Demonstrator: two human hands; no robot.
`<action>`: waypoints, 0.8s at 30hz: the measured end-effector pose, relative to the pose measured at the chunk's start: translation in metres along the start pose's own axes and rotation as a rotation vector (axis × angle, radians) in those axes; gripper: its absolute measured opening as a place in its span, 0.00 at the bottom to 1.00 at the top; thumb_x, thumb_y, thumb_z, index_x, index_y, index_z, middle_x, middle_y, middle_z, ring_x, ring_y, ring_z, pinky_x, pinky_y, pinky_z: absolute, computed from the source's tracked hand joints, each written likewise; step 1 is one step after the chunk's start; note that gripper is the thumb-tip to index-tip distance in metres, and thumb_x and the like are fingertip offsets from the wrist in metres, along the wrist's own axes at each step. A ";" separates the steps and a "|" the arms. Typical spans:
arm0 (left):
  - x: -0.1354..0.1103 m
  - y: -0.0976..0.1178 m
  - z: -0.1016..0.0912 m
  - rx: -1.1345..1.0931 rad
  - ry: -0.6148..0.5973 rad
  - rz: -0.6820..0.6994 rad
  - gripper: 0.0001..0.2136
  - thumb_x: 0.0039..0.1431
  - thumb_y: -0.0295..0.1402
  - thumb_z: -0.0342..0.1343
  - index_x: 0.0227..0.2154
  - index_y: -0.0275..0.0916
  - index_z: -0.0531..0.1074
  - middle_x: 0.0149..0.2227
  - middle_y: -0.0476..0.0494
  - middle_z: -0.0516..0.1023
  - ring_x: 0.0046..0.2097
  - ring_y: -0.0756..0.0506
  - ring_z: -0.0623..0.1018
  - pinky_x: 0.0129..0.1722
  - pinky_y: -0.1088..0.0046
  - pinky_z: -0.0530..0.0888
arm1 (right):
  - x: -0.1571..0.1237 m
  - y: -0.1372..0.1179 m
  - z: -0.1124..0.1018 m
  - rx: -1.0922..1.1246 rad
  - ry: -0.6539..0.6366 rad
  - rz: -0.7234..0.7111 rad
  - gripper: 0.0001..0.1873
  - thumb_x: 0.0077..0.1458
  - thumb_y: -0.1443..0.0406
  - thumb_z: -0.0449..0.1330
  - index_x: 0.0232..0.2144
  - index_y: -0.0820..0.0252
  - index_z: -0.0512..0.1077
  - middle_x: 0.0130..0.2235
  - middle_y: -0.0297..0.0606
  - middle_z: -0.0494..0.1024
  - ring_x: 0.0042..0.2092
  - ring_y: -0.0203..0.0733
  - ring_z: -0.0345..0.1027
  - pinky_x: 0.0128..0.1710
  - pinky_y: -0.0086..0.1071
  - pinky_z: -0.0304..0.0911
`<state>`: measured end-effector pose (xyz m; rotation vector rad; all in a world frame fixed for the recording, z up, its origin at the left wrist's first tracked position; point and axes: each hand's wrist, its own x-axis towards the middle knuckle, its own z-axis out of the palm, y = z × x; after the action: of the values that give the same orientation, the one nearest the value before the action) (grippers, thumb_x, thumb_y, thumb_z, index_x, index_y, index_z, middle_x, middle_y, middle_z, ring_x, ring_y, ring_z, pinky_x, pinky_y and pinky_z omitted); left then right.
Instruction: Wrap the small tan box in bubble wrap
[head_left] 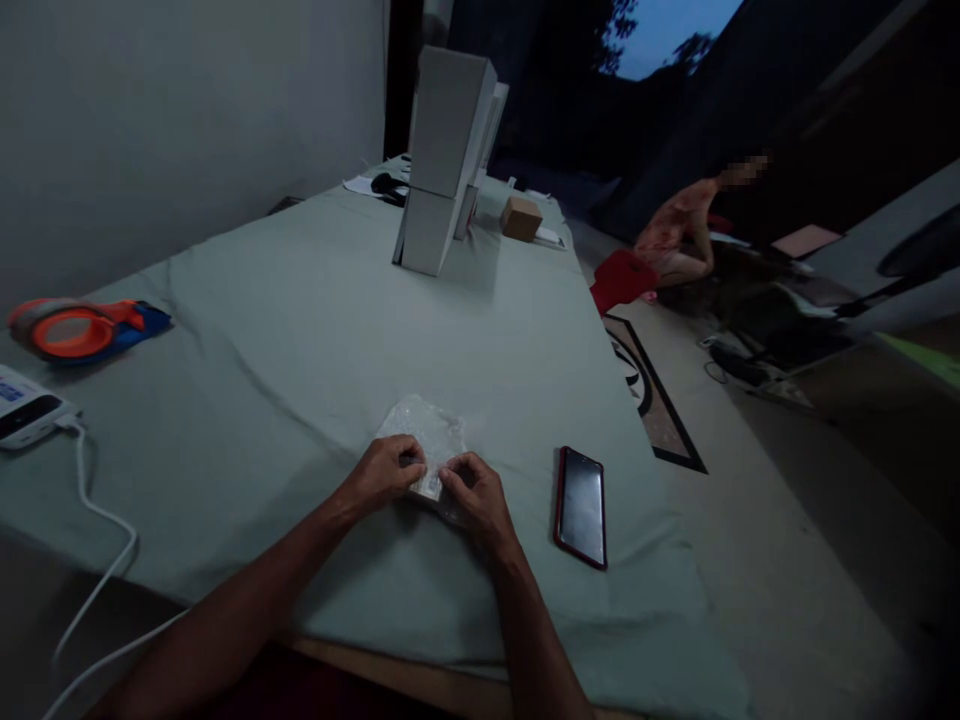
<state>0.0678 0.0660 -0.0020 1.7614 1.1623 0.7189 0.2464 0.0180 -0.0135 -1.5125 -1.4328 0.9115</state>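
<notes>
Open tablecloth (480, 340) ahead, pale boxes (442, 130) beyond

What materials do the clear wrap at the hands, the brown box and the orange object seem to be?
The clear wrap: probably thin plastic film, glossy, judging by its crinkled highlights. The brown box: likely cardboard, matte, from its plain brown faces. The orange object: perhaps hard plastic, by its even bright colour; finish unclear in dim light.

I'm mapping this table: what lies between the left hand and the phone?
In the head view, the wrapped packet lies nearest the left hand, then the right hand, then bare cloth up to the phone.
</notes>
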 end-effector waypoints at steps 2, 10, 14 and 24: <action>0.002 0.000 0.000 0.002 -0.012 -0.010 0.05 0.47 0.31 0.53 0.25 0.37 0.72 0.26 0.52 0.74 0.30 0.49 0.71 0.30 0.77 0.66 | -0.001 0.002 0.000 -0.025 0.022 0.011 0.11 0.52 0.57 0.60 0.33 0.59 0.70 0.30 0.33 0.74 0.33 0.39 0.67 0.33 0.30 0.62; 0.010 0.000 -0.001 0.017 -0.070 -0.002 0.06 0.44 0.30 0.51 0.24 0.37 0.73 0.25 0.52 0.74 0.30 0.49 0.71 0.30 0.77 0.66 | -0.018 -0.024 -0.001 -0.693 0.206 -0.410 0.09 0.57 0.67 0.57 0.42 0.57 0.72 0.46 0.44 0.73 0.50 0.50 0.62 0.50 0.43 0.56; 0.011 0.000 -0.001 0.042 -0.083 0.021 0.06 0.45 0.30 0.51 0.25 0.37 0.73 0.25 0.52 0.74 0.30 0.49 0.71 0.31 0.77 0.67 | -0.025 -0.042 0.003 -0.889 -0.005 -0.545 0.06 0.59 0.70 0.56 0.37 0.56 0.72 0.40 0.40 0.76 0.44 0.46 0.64 0.47 0.42 0.53; -0.011 -0.003 -0.021 0.431 0.098 0.030 0.16 0.49 0.25 0.52 0.42 0.40 0.71 0.32 0.49 0.76 0.36 0.46 0.75 0.39 0.72 0.69 | -0.030 -0.049 0.008 -0.971 -0.120 -0.495 0.09 0.60 0.69 0.56 0.43 0.56 0.69 0.40 0.40 0.75 0.42 0.45 0.65 0.45 0.41 0.52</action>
<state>0.0454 0.0637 0.0047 2.1202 1.4405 0.6071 0.2180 -0.0114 0.0274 -1.6058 -2.3835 -0.0522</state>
